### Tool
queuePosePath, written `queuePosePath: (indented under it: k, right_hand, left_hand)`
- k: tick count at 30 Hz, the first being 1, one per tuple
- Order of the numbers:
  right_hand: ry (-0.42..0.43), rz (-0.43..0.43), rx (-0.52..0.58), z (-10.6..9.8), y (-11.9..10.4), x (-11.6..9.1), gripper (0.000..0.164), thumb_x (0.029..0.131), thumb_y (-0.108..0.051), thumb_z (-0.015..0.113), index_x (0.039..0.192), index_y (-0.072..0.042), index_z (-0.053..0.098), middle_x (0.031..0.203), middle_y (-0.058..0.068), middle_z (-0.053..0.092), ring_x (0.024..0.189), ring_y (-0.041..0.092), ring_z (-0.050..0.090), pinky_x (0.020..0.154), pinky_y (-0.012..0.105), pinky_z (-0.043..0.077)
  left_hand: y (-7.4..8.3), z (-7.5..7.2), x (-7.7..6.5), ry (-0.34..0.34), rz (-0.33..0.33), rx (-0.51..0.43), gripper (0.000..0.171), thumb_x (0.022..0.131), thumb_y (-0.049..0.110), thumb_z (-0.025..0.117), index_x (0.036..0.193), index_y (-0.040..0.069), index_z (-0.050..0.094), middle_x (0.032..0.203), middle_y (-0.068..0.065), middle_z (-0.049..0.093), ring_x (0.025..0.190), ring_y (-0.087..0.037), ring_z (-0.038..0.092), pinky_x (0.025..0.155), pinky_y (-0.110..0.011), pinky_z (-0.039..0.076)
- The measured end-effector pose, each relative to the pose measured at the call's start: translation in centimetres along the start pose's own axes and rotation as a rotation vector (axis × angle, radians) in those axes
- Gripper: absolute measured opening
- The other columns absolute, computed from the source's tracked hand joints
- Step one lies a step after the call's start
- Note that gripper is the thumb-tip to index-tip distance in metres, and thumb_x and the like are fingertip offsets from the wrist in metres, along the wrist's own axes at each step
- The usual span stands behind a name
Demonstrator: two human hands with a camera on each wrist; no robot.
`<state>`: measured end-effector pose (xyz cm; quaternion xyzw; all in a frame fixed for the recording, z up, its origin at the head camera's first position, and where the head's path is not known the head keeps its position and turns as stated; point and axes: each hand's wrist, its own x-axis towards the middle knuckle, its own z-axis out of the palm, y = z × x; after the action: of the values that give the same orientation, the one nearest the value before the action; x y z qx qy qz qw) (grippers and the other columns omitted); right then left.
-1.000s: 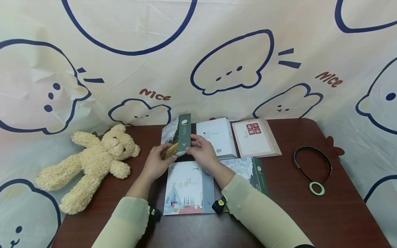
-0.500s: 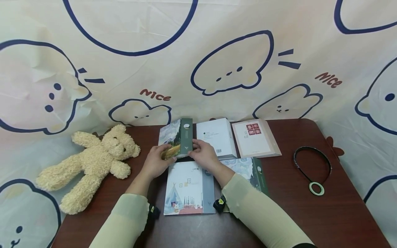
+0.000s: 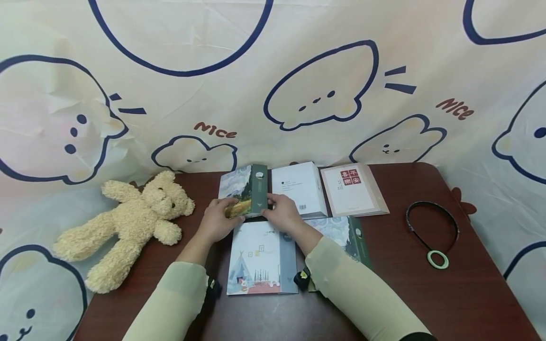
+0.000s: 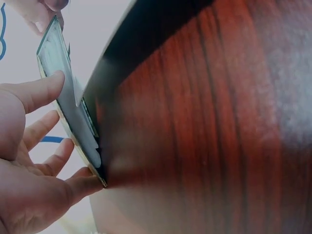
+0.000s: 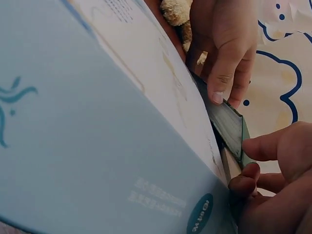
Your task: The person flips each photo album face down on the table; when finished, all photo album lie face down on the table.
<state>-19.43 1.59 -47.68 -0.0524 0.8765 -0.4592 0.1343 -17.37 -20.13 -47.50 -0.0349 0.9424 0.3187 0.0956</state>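
Note:
A thick book with a painted landscape cover and green spine [image 3: 239, 182] lies at the table's back edge, left of two other books. My left hand [image 3: 216, 220] holds its near left corner, fingers over the cover and thumb at the near edge. At the spine side, my right hand [image 3: 282, 213] has thumb and fingertips on the near right corner. The left wrist view shows the thumb [image 4: 46, 91] on the book's page edge [image 4: 75, 114]. In the right wrist view, both hands meet the book's near side [image 5: 228, 127], and its cover is mostly hidden.
Nearer lie a white book with a blue spine [image 3: 260, 258] and a green-spined book [image 3: 337, 232], partly under the right forearm. A white book [image 3: 296, 189] and a red-stamped book [image 3: 351, 192] stand in the back row. Teddy bear [image 3: 132, 222] left; black cord loop [image 3: 437, 260] right.
The green-spined book was tilted up, its spine side raised; it has come down flat in line with the back row. Both hands kept their hold, the right lowering with the spine.

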Motion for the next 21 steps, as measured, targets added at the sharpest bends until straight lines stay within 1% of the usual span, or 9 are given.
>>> queuePosePath:
  k: [1, 4, 9, 14, 16, 18, 19, 21]
  right_hand:
    - [-0.002, 0.001, -0.009, -0.1, 0.0, 0.0, 0.059, 0.097, -0.023, 0.070, 0.151, -0.005, 0.053, 0.137, 0.011, 0.065, 0.134, 0.028, 0.056, 0.113, 0.044, 0.043]
    - [-0.013, 0.009, -0.010, -0.4, 0.0, -0.1, 0.059, 0.097, -0.022, 0.071, 0.151, -0.006, 0.053, 0.137, 0.012, 0.065, 0.136, 0.030, 0.054, 0.114, 0.046, 0.042]
    - [-0.026, 0.022, -0.024, -0.7, 0.3, -0.1, 0.057, 0.097, -0.022, 0.071, 0.150, -0.007, 0.055, 0.137, 0.010, 0.066, 0.135, 0.030, 0.056, 0.113, 0.046, 0.043]
    - [-0.033, 0.009, -0.035, -0.9, 0.6, -0.3, 0.057, 0.097, -0.022, 0.071, 0.150, -0.007, 0.055, 0.135, 0.010, 0.067, 0.132, 0.028, 0.058, 0.111, 0.045, 0.045]
    - [-0.037, 0.008, -0.018, -0.9, 0.7, -0.4, 0.057, 0.098, -0.022, 0.070, 0.151, -0.007, 0.054, 0.137, 0.009, 0.067, 0.118, 0.026, 0.067, 0.108, 0.045, 0.048]
    - [-0.038, 0.009, 0.005, -1.0, 0.9, -0.6, 0.058, 0.098, -0.022, 0.070, 0.151, -0.007, 0.053, 0.139, 0.008, 0.066, 0.098, 0.021, 0.074, 0.103, 0.045, 0.050]
    - [-0.036, 0.006, 0.012, -1.0, 1.0, -0.7, 0.058, 0.098, -0.023, 0.070, 0.152, -0.008, 0.052, 0.140, 0.007, 0.066, 0.086, 0.019, 0.074, 0.101, 0.044, 0.050]
    - [-0.037, -0.002, 0.023, -1.0, 1.2, -0.9, 0.060, 0.098, -0.023, 0.070, 0.153, -0.009, 0.051, 0.142, 0.006, 0.064, 0.067, 0.015, 0.071, 0.098, 0.043, 0.051]
  left_hand:
    - [0.0, 0.0, 0.0, 0.000, -0.002, -0.001, 0.060, 0.093, 0.032, 0.077, 0.148, 0.017, 0.057, 0.152, -0.023, 0.040, 0.136, -0.047, 0.041, 0.106, -0.067, 0.041]
    - [0.2, 0.1, 0.0, 0.001, -0.007, 0.001, 0.060, 0.093, 0.031, 0.077, 0.147, 0.016, 0.057, 0.151, -0.023, 0.041, 0.135, -0.046, 0.041, 0.105, -0.067, 0.042]
    - [0.3, 0.2, 0.1, 0.004, -0.006, 0.026, 0.059, 0.093, 0.032, 0.078, 0.146, 0.017, 0.058, 0.150, -0.023, 0.042, 0.134, -0.046, 0.040, 0.104, -0.066, 0.043]
    - [0.5, 0.2, 0.1, 0.007, -0.013, 0.050, 0.058, 0.092, 0.032, 0.077, 0.145, 0.017, 0.060, 0.149, -0.024, 0.042, 0.135, -0.046, 0.040, 0.104, -0.066, 0.043]
    - [0.5, 0.2, 0.1, 0.005, -0.015, 0.055, 0.058, 0.092, 0.032, 0.077, 0.145, 0.017, 0.060, 0.150, -0.024, 0.042, 0.135, -0.047, 0.040, 0.103, -0.067, 0.043]
    - [0.5, 0.2, 0.2, 0.003, -0.013, 0.059, 0.058, 0.092, 0.032, 0.077, 0.145, 0.017, 0.060, 0.150, -0.024, 0.042, 0.136, -0.047, 0.039, 0.103, -0.067, 0.043]
    - [0.5, 0.2, 0.1, 0.002, -0.012, 0.060, 0.058, 0.092, 0.032, 0.077, 0.146, 0.017, 0.060, 0.150, -0.024, 0.042, 0.136, -0.047, 0.039, 0.104, -0.067, 0.043]
    - [0.5, 0.3, 0.1, -0.001, -0.009, 0.062, 0.058, 0.092, 0.031, 0.077, 0.146, 0.018, 0.060, 0.151, -0.024, 0.041, 0.137, -0.048, 0.038, 0.104, -0.067, 0.042]
